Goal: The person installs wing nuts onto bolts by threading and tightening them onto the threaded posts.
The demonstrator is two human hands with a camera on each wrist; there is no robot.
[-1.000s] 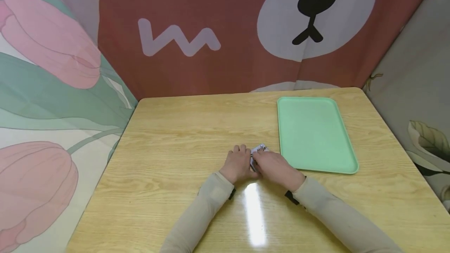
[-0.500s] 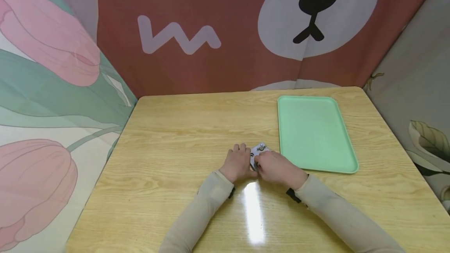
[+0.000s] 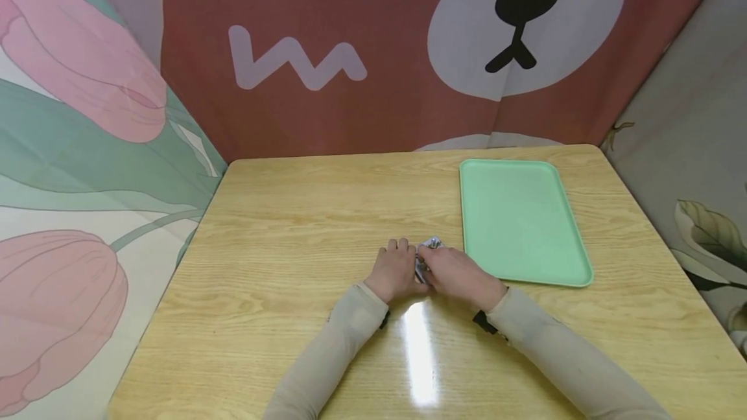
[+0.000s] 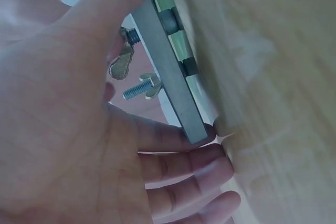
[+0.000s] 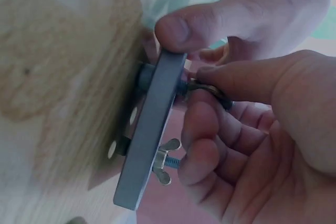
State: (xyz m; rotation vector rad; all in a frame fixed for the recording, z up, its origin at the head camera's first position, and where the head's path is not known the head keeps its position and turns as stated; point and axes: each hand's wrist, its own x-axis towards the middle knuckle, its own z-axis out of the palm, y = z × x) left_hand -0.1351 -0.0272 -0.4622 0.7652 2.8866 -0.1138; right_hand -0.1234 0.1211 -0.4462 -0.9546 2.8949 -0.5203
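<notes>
A small grey metal plate (image 5: 149, 135) carries bolts with wing nuts, its bolt heads facing the tabletop. My left hand (image 3: 393, 272) holds the plate steady by its ends, thumb at one end and index finger at the other, as the left wrist view shows. With thumb and curled index finger, my right hand (image 3: 461, 274) pinches one wing nut (image 5: 212, 92) at the plate's near end. A second wing nut (image 5: 161, 165) sits on its bolt with the threaded end sticking out. In the head view my hands hide much of the plate (image 3: 433, 242).
A light green tray (image 3: 525, 222) lies on the wooden table (image 3: 315, 212) just right of and beyond my right hand. Printed cloth (image 3: 385, 109) hangs behind the table and along both sides.
My right hand's fingers curled in half a second ago, showing more of the plate, and have now reached forward over the wing nut again. The left hand stays in place.
</notes>
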